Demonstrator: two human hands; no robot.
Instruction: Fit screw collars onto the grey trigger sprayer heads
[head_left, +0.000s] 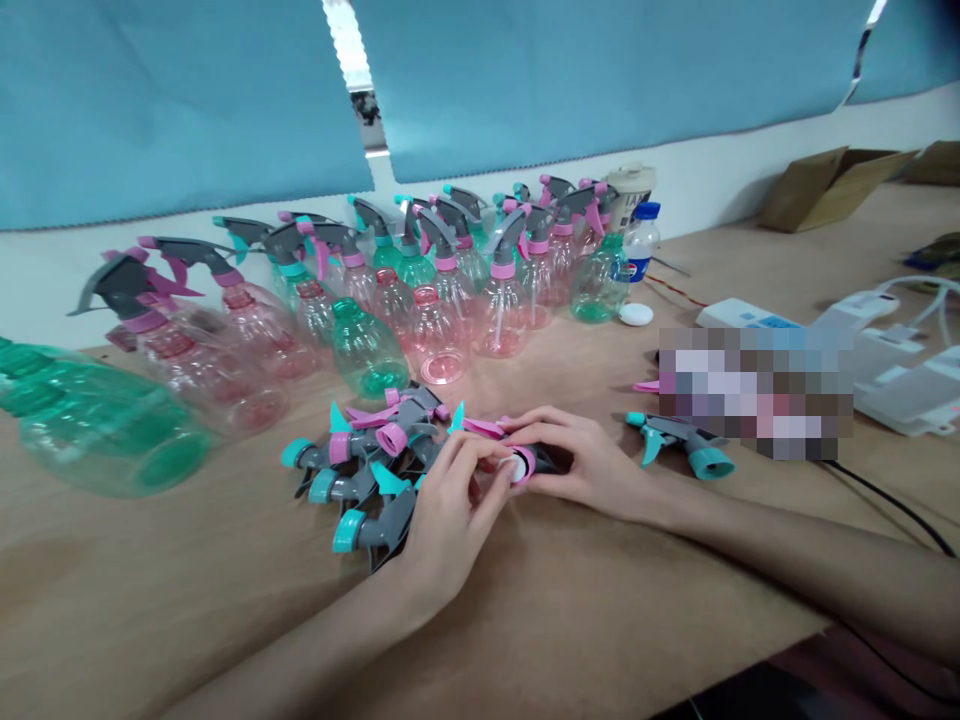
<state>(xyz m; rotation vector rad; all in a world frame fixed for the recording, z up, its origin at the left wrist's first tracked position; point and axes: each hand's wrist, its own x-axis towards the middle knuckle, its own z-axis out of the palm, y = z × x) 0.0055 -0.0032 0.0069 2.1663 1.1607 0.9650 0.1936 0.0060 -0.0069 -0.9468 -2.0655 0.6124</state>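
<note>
My right hand (577,465) grips a grey trigger spray head with a pink collar (530,461), its collar facing left. Between the thumb and fingers of my left hand (454,510) is a small white round piece (515,467), held at the mouth of that collar. Whether it sits inside the collar or only against it, I cannot tell. Beside my left hand lies a pile of loose trigger spray heads (360,487), with turquoise or pink collars. To the right of my right hand rests a single turquoise-collared spray head (679,440).
Behind my hands stand several pink and green spray bottles, among them an uncapped green bottle (369,350). Another green bottle (112,425) lies at the left. A water bottle (643,245), white lid (636,315), power strip (757,318) and cardboard box (829,190) are to the right.
</note>
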